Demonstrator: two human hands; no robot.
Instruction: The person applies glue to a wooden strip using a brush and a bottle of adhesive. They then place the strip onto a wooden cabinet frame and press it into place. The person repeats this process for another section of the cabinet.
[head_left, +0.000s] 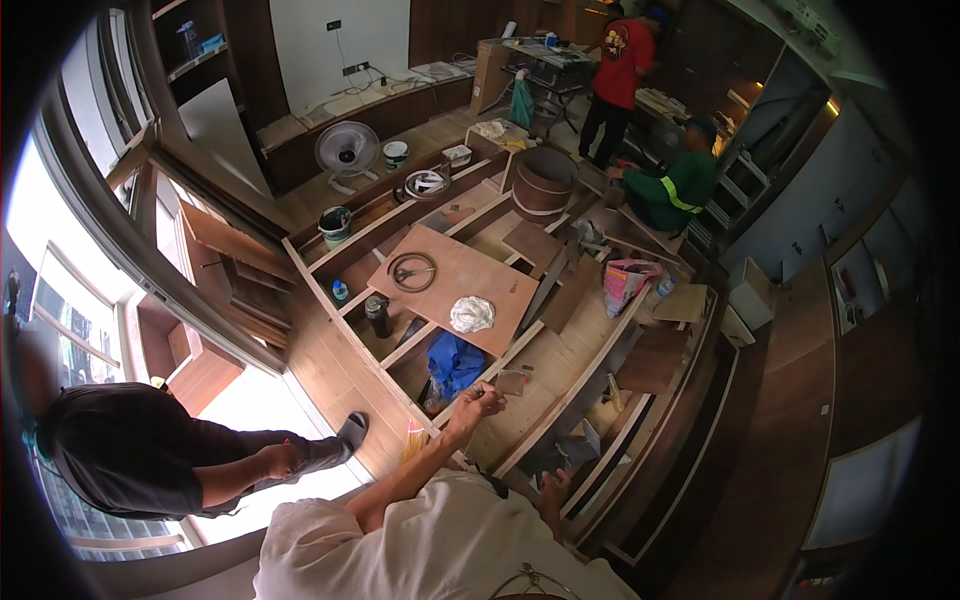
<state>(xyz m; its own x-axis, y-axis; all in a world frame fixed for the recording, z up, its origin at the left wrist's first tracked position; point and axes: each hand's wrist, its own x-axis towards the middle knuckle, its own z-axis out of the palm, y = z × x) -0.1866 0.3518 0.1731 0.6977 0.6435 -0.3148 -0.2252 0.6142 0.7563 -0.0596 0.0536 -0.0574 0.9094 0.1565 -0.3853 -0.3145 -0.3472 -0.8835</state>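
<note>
My left hand (480, 403) is raised over the edge of a wooden floor frame (442, 417), fingers curled; whether something small is between them I cannot tell. A blue cloth or plastic bag (454, 364) lies in the compartment just beyond it. My right hand (555, 486) is low by my body, fingers partly bent, above the frame's near compartments; its grip is unclear. Further off, a plywood board (457, 262) rests across the frame, bearing a brown ring (412, 272) with scissors (409, 274) inside it and a crumpled white bundle (472, 314).
A person in dark clothes (127, 450) stands at the left by the window. Two more people, in red (625, 64) and green (679, 187), are at the back. A black bottle (377, 316), a round wooden drum (545, 184), a pink bag (628, 283) and a fan (347, 148) stand about the frame.
</note>
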